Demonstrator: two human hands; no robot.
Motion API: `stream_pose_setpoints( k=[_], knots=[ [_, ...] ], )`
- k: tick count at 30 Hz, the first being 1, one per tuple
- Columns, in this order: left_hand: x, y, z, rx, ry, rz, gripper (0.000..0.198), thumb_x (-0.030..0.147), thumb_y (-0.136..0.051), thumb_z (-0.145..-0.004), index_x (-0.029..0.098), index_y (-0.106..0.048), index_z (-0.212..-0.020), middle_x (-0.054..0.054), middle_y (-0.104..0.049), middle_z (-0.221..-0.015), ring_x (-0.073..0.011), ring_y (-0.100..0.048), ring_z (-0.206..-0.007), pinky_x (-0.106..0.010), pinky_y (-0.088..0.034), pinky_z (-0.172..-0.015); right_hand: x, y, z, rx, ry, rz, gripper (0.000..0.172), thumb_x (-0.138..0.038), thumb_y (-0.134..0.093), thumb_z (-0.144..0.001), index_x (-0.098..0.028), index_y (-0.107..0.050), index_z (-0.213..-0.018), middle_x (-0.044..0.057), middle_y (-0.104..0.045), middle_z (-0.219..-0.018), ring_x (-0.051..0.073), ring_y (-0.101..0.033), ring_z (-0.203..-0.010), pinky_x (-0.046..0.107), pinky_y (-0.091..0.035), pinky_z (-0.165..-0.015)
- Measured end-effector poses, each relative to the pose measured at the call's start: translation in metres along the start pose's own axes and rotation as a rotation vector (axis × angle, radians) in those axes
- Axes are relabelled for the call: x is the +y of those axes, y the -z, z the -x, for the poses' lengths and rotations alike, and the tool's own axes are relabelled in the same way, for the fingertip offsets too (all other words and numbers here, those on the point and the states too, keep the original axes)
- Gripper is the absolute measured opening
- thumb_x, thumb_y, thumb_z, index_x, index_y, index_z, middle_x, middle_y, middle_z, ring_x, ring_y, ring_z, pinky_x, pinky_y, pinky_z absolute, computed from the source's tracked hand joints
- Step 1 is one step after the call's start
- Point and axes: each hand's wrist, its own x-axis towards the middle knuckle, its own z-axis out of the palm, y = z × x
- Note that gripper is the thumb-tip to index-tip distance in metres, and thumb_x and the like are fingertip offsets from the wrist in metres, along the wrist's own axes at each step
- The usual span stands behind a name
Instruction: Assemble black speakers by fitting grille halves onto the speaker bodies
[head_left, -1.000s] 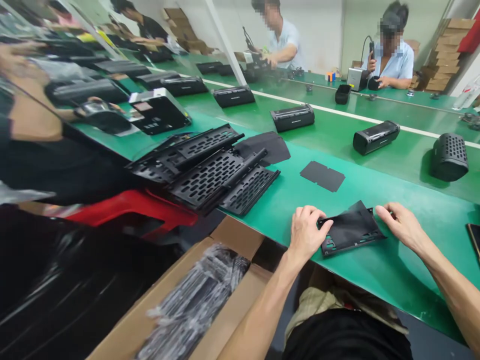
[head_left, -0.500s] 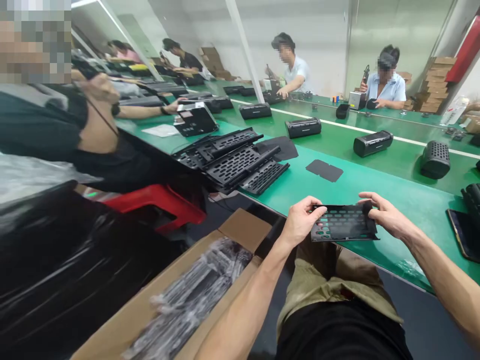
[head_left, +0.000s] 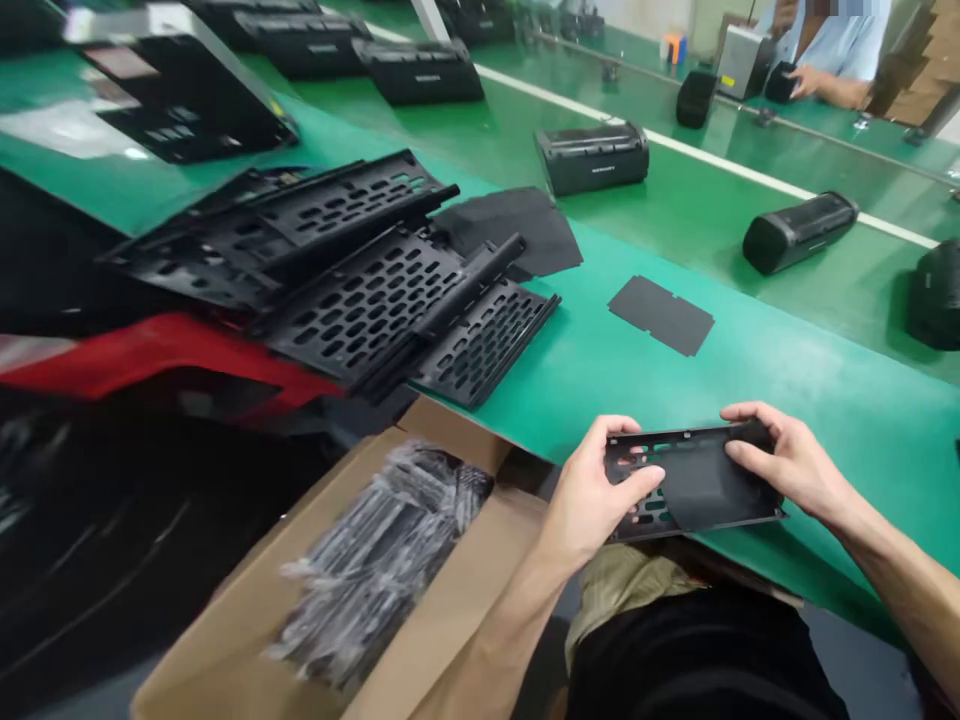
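Observation:
Both my hands hold a black perforated plastic panel point(head_left: 694, 480) over the near edge of the green table point(head_left: 600, 370). A black fabric sheet covers most of the panel's face. My left hand point(head_left: 592, 490) grips the panel's left end, thumb on top. My right hand point(head_left: 787, 460) grips the right end, fingers curled over the fabric. A loose black fabric piece point(head_left: 660, 315) lies on the table just beyond. A stack of black perforated panels point(head_left: 360, 280) lies to the left.
A cardboard box point(head_left: 360, 590) with plastic-wrapped parts stands below the table edge at my left. A larger dark fabric pile point(head_left: 517, 230) lies by the stack. Black speaker housings point(head_left: 592, 155) point(head_left: 799, 230) sit on the conveyor. Another person's hand point(head_left: 806, 80) works at the far side.
My hands lifted the panel off the table and now hold it at the near edge, fabric side up. My view has dropped lower and closer to the table.

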Motion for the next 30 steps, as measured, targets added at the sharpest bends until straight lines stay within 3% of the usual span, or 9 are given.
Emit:
stream_pose_setpoints(
  k=[5, 8, 12, 16, 19, 24, 27, 30],
  knots=[
    [0.019, 0.02, -0.028, -0.056, 0.136, 0.064, 0.038, 0.029, -0.072, -0.075, 0.024, -0.055, -0.109, 0.002, -0.063, -0.091, -0.0128, -0.063, -0.064, -0.023, -0.054, -0.051, -0.011, -0.012, -0.025, 0.023, -0.161, -0.05, 0.051, -0.04, -0.072, -0.077, -0.023, -0.067, -0.126, 0.006, -0.076, -0.111, 0.026, -0.069, -0.099, 0.038, -0.054, -0.089],
    [0.049, 0.033, -0.033, -0.115, 0.248, 0.093, 0.043, 0.031, -0.072, -0.074, 0.023, -0.054, -0.113, 0.002, -0.062, -0.093, -0.012, -0.063, -0.063, -0.022, -0.054, -0.052, -0.032, -0.006, -0.025, 0.022, -0.374, -0.289, 0.061, -0.03, -0.065, -0.065, -0.021, -0.065, -0.126, 0.004, -0.075, -0.102, 0.023, -0.067, -0.09, 0.033, -0.052, -0.077],
    [0.096, 0.05, -0.028, -0.175, 0.343, 0.081, 0.045, 0.037, -0.074, -0.075, 0.023, -0.055, -0.113, 0.002, -0.061, -0.093, -0.0129, -0.063, -0.066, -0.023, -0.054, -0.053, -0.077, 0.01, -0.002, 0.03, -0.613, -0.543, 0.071, -0.029, -0.065, -0.057, -0.02, -0.063, -0.128, 0.0, -0.069, -0.089, 0.018, -0.06, -0.074, 0.029, -0.049, -0.066],
    [0.128, 0.059, -0.025, -0.258, 0.366, -0.005, 0.055, 0.046, -0.084, -0.071, 0.024, -0.054, -0.112, 0.001, -0.064, -0.094, -0.0159, -0.065, -0.073, -0.023, -0.053, -0.055, -0.115, 0.008, 0.022, 0.142, -0.498, -0.383, 0.061, -0.037, -0.076, -0.063, -0.021, -0.068, -0.121, 0.0, -0.068, -0.09, 0.021, -0.062, -0.082, 0.035, -0.052, -0.078],
    [0.138, 0.058, -0.029, -0.24, 0.321, -0.195, 0.064, 0.036, -0.093, -0.059, 0.024, -0.054, -0.108, 0.002, -0.065, -0.085, -0.0181, -0.066, -0.078, -0.025, -0.054, -0.062, -0.126, -0.004, 0.035, 0.242, -0.397, -0.256, 0.053, -0.035, -0.074, -0.067, -0.022, -0.071, -0.118, 0.002, -0.071, -0.095, 0.022, -0.063, -0.086, 0.036, -0.051, -0.082],
    [0.143, 0.061, -0.036, -0.361, 0.263, -0.175, 0.05, 0.041, -0.084, -0.068, 0.022, -0.056, -0.106, 0.002, -0.065, -0.085, -0.0164, -0.063, -0.071, -0.026, -0.051, -0.061, -0.121, -0.013, 0.06, 0.281, -0.485, -0.602, 0.053, -0.041, -0.082, -0.071, -0.023, -0.069, -0.119, 0.001, -0.074, -0.091, 0.02, -0.067, -0.079, 0.035, -0.055, -0.074],
    [0.146, 0.067, -0.036, -0.481, 0.178, -0.071, 0.038, 0.041, -0.078, -0.075, 0.02, -0.062, -0.103, -0.001, -0.068, -0.09, -0.0175, -0.063, -0.081, -0.027, -0.052, -0.073, -0.114, -0.014, 0.074, 0.194, -0.572, -0.852, 0.045, -0.047, -0.087, -0.07, -0.019, -0.07, -0.101, 0.003, -0.074, -0.085, 0.019, -0.068, -0.068, 0.036, -0.059, -0.066],
    [0.151, 0.071, -0.034, -0.536, 0.211, -0.028, 0.038, 0.037, -0.075, -0.077, 0.018, -0.065, -0.109, -0.002, -0.069, -0.091, -0.0185, -0.063, -0.083, -0.028, -0.052, -0.076, -0.111, -0.015, 0.079, 0.139, -0.559, -0.933, 0.043, -0.043, -0.093, -0.064, -0.017, -0.071, -0.092, 0.003, -0.074, -0.079, 0.017, -0.067, -0.064, 0.036, -0.061, -0.066]
  ],
)
